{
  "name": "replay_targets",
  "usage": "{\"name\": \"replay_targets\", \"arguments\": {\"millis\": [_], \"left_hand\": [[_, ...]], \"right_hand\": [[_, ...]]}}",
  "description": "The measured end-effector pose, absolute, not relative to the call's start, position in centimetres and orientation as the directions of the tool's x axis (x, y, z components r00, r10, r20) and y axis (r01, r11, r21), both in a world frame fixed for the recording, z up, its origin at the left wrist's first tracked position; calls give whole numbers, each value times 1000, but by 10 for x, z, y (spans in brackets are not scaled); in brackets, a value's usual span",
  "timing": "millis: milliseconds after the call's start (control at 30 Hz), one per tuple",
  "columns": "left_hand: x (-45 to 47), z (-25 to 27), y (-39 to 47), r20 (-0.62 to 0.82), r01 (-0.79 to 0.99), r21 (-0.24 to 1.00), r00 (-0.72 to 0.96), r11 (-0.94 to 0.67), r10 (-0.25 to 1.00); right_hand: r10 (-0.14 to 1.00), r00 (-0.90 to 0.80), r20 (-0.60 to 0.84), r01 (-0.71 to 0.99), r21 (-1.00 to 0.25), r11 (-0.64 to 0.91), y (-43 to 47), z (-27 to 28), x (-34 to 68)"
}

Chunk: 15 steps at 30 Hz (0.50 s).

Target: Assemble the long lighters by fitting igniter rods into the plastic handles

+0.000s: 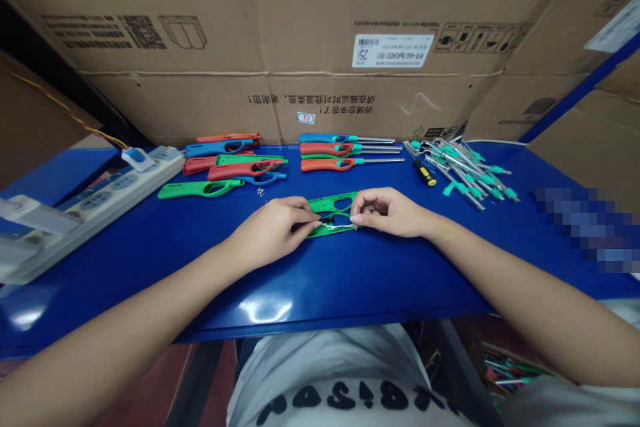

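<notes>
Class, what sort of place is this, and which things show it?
Probably an assembly workshop, judging by the green casing pieces, the black-and-yellow screwdriver and the pile of metal tubes.

Green plastic casing halves (326, 203): two of them, side by side on the blue tabletop (280, 267), long axes running left-right. Far half has a rounded trigger-loop opening toward its right end; inner face looks to be up, detail too small to confirm. Near half sits just in front, roughly parallel, partly covered, same green. Small black part (327, 219) at the near half, left of the loop area; exact seating unclear. Thin white wire (336, 227) runs from beside the black part rightward across the near half, slightly wavy, over the green edge. Halves not joined.
</notes>
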<state>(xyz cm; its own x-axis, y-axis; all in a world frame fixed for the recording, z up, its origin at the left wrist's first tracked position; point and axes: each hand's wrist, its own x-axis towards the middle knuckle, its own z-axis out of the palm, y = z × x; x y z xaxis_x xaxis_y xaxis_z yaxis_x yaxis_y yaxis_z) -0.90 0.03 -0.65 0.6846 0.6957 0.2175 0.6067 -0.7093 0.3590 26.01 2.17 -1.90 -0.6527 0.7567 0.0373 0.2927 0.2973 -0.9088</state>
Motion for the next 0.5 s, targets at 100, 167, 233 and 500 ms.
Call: {"name": "replay_targets", "arguments": {"millis": [100,167,233,500], "left_hand": [[-8,-2,-7,164,654,199,712,-730,682],[-5,0,-13,135,677,38,725,-735,675],[-1,2,-19,126,658,-119,753,-744,646],[13,-8,-39,179,645,-342,759,-684,626]], "right_hand": [[748,-662,37,308,-897,317,22,-20,260],[745,-666,39,312,-892,326,21,-20,259],[740,-671,46,314,-886,340,20,-20,258],[735,-675,63,314,-877,364,19,-21,256]]}}
